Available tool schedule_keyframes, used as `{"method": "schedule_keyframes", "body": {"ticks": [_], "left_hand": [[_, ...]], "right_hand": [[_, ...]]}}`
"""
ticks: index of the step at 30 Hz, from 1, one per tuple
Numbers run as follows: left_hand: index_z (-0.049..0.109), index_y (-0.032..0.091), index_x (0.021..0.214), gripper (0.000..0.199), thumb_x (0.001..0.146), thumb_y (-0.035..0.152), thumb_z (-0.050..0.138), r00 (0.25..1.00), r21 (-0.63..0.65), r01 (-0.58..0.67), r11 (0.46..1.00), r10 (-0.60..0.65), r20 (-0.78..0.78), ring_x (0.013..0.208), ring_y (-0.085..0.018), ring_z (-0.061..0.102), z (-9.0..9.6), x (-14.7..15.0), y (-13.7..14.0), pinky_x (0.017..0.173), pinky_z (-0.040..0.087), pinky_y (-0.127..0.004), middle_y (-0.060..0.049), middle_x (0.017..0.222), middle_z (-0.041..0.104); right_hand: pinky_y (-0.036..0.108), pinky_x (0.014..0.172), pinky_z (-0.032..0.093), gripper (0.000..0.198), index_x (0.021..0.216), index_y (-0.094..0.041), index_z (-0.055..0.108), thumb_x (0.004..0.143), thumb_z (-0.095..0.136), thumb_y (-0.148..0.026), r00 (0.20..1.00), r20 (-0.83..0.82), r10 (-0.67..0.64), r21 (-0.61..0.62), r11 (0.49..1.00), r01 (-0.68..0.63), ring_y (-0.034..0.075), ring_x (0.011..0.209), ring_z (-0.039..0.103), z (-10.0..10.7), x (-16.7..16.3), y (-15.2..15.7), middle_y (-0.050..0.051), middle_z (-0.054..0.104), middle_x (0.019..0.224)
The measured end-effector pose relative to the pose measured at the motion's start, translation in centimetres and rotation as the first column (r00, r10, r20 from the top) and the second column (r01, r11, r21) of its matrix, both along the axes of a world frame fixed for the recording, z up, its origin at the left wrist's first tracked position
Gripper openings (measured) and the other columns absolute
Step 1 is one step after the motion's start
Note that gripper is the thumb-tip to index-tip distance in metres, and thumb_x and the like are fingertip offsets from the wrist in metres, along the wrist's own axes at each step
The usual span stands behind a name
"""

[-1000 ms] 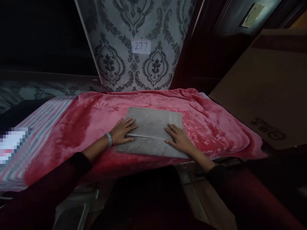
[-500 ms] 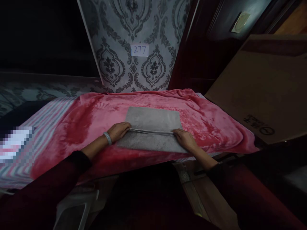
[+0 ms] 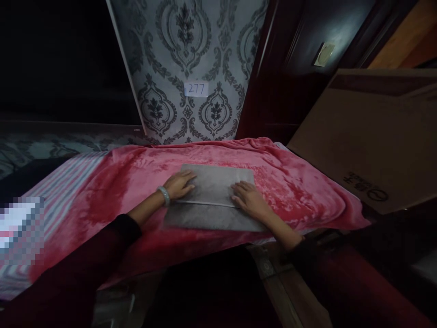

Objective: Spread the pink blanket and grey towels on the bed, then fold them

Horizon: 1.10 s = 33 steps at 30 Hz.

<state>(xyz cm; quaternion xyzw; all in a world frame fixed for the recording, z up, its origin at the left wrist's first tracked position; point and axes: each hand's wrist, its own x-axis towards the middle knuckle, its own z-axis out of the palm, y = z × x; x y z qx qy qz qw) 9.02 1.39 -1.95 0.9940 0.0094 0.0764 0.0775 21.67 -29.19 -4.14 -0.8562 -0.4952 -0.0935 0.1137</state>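
- While the two hands lie apart, each is spread flat, palm down, with the fingers stretched forward.
- The left hand (image 3: 178,184) rests at the left side of a grey cloth (image 3: 211,182), its thumb pointing in toward the middle.
- The right hand (image 3: 251,200) rests near the cloth's right side, its fingers reaching over the upper layer.
- A pale bracelet (image 3: 165,195) circles the left wrist, and dark sleeves (image 3: 71,269) cover both forearms.
- The cloth lies folded in front of the person; a straight edge crosses it from side to side, with a darker strip on the near side.
- Under the cloth is a pink and red blanket (image 3: 143,175), smooth around the middle and rumpled along its far edge.
- At the left, a striped sheet (image 3: 64,180) shows beside the blanket, with a blurred, blocky bright patch at its outer end.
- Beyond the blanket, a paper (image 3: 196,89) marked 277 sits on patterned wallpaper (image 3: 184,41).
- A large dark screen (image 3: 61,64) stands left of the paper.
- To the right are a dark red wooden panel (image 3: 273,91) and a big cardboard box (image 3: 372,132) with dark print.
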Motion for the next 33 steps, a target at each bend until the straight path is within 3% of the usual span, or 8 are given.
{"method": "schedule_keyframes", "body": {"ticks": [3,5,12,18,20,23,25,33], "left_hand": [[0.036,0.023,0.154,0.069,0.092,0.049,0.049,0.990,0.059,-0.101,0.993,0.106,-0.091,0.152,-0.033,0.022,0.5,3.8,-1.3,0.123,0.017,-0.058,-0.012,0.164,0.027],[0.034,0.028,0.155,0.069,0.093,0.054,0.047,0.972,0.084,-0.192,0.978,0.202,-0.121,0.153,-0.036,0.015,-0.3,5.3,-1.6,0.121,0.015,-0.064,-0.009,0.166,0.023],[0.036,0.026,0.155,0.069,0.094,0.058,0.041,0.965,0.069,-0.237,0.969,0.243,-0.101,0.150,-0.042,0.020,-3.7,5.6,-0.3,0.110,0.031,-0.068,-0.014,0.164,0.025],[0.039,0.027,0.153,0.068,0.094,0.060,0.040,0.968,0.099,-0.234,0.967,0.241,-0.072,0.148,-0.043,0.024,-3.5,5.8,-0.2,0.104,0.039,-0.066,-0.015,0.162,0.030],[0.038,0.027,0.154,0.069,0.094,0.061,0.039,0.966,0.113,-0.239,0.965,0.248,-0.076,0.148,-0.043,0.024,-3.5,5.9,-0.2,0.104,0.039,-0.066,-0.015,0.163,0.029],[0.037,0.026,0.154,0.070,0.094,0.061,0.038,0.966,0.120,-0.236,0.964,0.246,-0.076,0.148,-0.044,0.023,-3.5,6.0,-0.2,0.104,0.039,-0.067,-0.016,0.163,0.028],[0.036,0.026,0.155,0.070,0.094,0.061,0.038,0.965,0.117,-0.238,0.964,0.249,-0.088,0.149,-0.043,0.021,-3.4,6.0,-0.2,0.104,0.038,-0.068,-0.016,0.164,0.026],[0.034,0.025,0.156,0.072,0.094,0.063,0.036,0.964,0.102,-0.235,0.967,0.245,-0.103,0.150,-0.043,0.020,-3.2,6.1,-0.1,0.106,0.037,-0.068,-0.015,0.165,0.023]], "right_hand": [[0.060,0.116,0.023,0.061,0.155,-0.028,0.038,0.100,0.043,-0.054,0.999,0.015,-0.037,-0.077,0.996,0.038,0.035,0.151,0.019,-1.0,-0.2,3.0,0.010,0.027,0.164],[0.063,0.116,0.022,0.064,0.158,-0.033,0.031,0.100,0.043,-0.057,0.998,-0.024,-0.064,-0.149,0.987,0.059,0.037,0.152,0.014,-2.2,-0.4,3.9,0.007,0.019,0.166],[0.065,0.116,0.019,0.063,0.158,-0.035,0.029,0.100,0.042,-0.056,0.996,-0.079,-0.040,-0.137,0.990,0.029,0.037,0.152,0.013,-4.4,-0.7,2.7,0.007,0.018,0.166],[0.053,0.118,0.027,0.060,0.156,-0.028,0.037,0.102,0.040,-0.054,0.971,-0.229,0.072,-0.138,0.985,-0.105,0.030,0.150,0.025,-2.2,1.6,1.3,0.009,0.030,0.162],[0.047,0.118,0.030,0.058,0.155,-0.023,0.039,0.105,0.032,-0.051,0.971,-0.241,0.000,-0.083,0.996,-0.021,0.026,0.147,0.033,-0.8,3.0,2.1,0.012,0.040,0.157],[0.055,0.119,0.023,0.061,0.159,-0.023,0.031,0.105,0.030,-0.052,0.967,-0.174,-0.189,-0.004,0.982,0.191,0.030,0.151,0.021,0.2,5.1,4.2,0.012,0.028,0.163],[0.061,0.119,0.017,0.063,0.159,-0.026,0.028,0.103,0.034,-0.055,0.953,-0.144,-0.266,-0.011,0.964,0.267,0.034,0.153,0.011,-0.4,6.0,5.3,0.010,0.018,0.166],[0.064,0.117,0.020,0.067,0.159,-0.029,0.027,0.101,0.034,-0.061,0.928,-0.181,-0.325,-0.076,0.946,0.316,0.036,0.152,0.012,-3.8,7.0,5.0,0.008,0.016,0.167]]}}
